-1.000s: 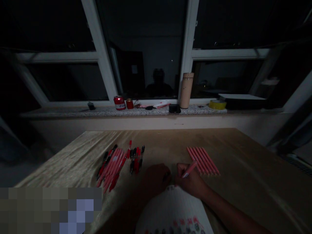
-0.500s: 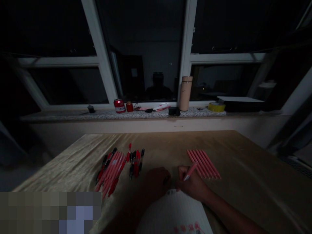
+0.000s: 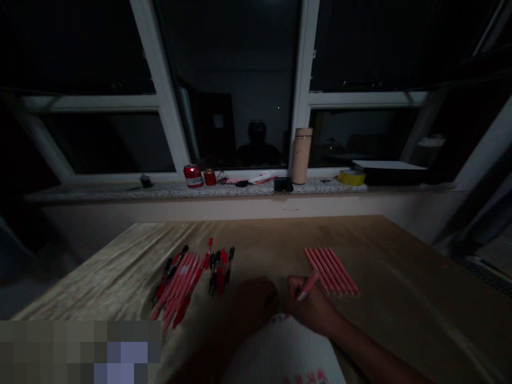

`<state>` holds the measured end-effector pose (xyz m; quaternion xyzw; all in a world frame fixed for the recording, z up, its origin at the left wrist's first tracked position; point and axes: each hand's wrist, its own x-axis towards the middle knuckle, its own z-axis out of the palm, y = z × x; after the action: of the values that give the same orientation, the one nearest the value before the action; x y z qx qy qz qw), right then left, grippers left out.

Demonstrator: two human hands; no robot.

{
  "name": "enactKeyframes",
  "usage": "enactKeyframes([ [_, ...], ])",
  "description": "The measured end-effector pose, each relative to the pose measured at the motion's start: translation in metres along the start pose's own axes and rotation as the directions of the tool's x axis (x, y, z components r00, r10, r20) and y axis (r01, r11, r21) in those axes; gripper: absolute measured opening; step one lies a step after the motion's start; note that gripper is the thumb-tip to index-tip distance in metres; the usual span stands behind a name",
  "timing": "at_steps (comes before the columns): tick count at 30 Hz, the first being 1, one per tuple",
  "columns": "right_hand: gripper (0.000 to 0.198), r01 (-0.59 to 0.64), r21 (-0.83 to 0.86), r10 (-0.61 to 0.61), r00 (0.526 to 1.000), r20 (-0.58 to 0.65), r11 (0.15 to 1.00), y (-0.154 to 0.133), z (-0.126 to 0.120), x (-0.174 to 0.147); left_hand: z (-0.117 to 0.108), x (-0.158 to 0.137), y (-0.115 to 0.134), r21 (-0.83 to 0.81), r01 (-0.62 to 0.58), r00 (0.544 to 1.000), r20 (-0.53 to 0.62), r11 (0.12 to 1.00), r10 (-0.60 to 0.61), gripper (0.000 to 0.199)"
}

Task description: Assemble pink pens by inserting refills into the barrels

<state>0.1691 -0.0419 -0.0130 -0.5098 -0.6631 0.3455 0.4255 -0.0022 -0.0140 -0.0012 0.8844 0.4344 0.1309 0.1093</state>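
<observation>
My right hand is closed in a writing grip around a pink pen, its barrel tilted up to the right. The pen's lower end is hidden by my fingers at the top of a white lined paper. Pinkish-red characters show on the paper's near part. Deep in shadow, my left hand rests beside the paper's upper left edge with its fingers curled; what they hold, if anything, is unclear. Several pink pens lie in a neat slanted row just beyond my right hand.
On the left of the brown table lies a pile of pink, red and black pens, beside a smaller group of red and black pens. The windowsill holds a red can, a tan flask and yellow tape.
The whole view has shifted slightly, so everything appears a little lower and further left. Both hands keep nearly the same pose over the paper, and the pink pen stays in my right hand.
</observation>
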Motion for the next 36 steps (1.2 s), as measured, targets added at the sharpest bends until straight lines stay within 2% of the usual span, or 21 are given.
enactKeyframes([
  [8, 0.023, -0.022, 0.054, 0.022, 1.0, -0.002, 0.998, 0.0, -0.002, 0.0, 0.002, 0.001, -0.001, -0.014, -0.002, 1.0, 0.0, 1.0, 0.002, 0.018],
  [11, 0.021, -0.105, 0.195, 0.101, 0.994, 0.029, 0.975, 0.002, -0.002, 0.001, 0.0, 0.0, 0.0, -0.051, -0.001, 1.0, -0.006, 0.999, 0.0, 0.019],
  [13, 0.023, -0.143, 0.289, 0.143, 0.989, 0.021, 0.947, 0.004, -0.001, 0.003, -0.002, -0.001, 0.001, -0.104, -0.031, 0.999, -0.036, 0.994, 0.027, 0.024],
  [18, 0.036, -0.14, 0.417, 0.162, 0.987, -0.016, 0.898, 0.003, -0.001, 0.006, -0.005, -0.005, 0.006, -0.165, -0.187, 0.981, -0.077, 0.968, 0.176, 0.033],
  [22, 0.042, -0.14, 0.439, 0.156, 0.988, -0.001, 0.888, -0.002, -0.002, 0.007, -0.003, -0.004, 0.007, -0.16, -0.199, 0.979, -0.068, 0.967, 0.19, 0.034],
  [24, 0.047, -0.179, 0.521, 0.197, 0.98, 0.021, 0.835, -0.003, -0.003, 0.008, -0.001, -0.002, 0.004, -0.148, -0.168, 0.985, -0.069, 0.975, 0.159, 0.031],
  [26, 0.057, -0.228, 0.687, 0.261, 0.964, 0.058, 0.69, -0.002, -0.007, 0.01, 0.001, -0.001, 0.002, -0.127, -0.128, 0.99, -0.074, 0.984, 0.12, 0.029],
  [28, 0.066, -0.214, 0.814, 0.257, 0.963, 0.083, 0.541, -0.002, -0.012, 0.013, 0.001, -0.001, 0.001, -0.103, -0.101, 0.993, -0.073, 0.99, 0.093, 0.028],
  [30, 0.07, -0.188, 0.87, 0.231, 0.969, 0.088, 0.456, -0.003, -0.016, 0.015, 0.001, -0.001, 0.001, -0.077, -0.092, 0.994, -0.067, 0.993, 0.087, 0.028],
  [32, 0.07, -0.187, 0.884, 0.214, 0.972, 0.102, 0.429, -0.006, -0.019, 0.015, 0.001, -0.002, 0.001, -0.047, -0.094, 0.994, -0.056, 0.994, 0.091, 0.029],
  [36, 0.069, -0.212, 0.872, 0.187, 0.972, 0.142, 0.442, -0.012, -0.022, 0.015, 0.003, -0.003, 0.001, -0.018, -0.091, 0.994, -0.054, 0.996, 0.09, 0.029],
])
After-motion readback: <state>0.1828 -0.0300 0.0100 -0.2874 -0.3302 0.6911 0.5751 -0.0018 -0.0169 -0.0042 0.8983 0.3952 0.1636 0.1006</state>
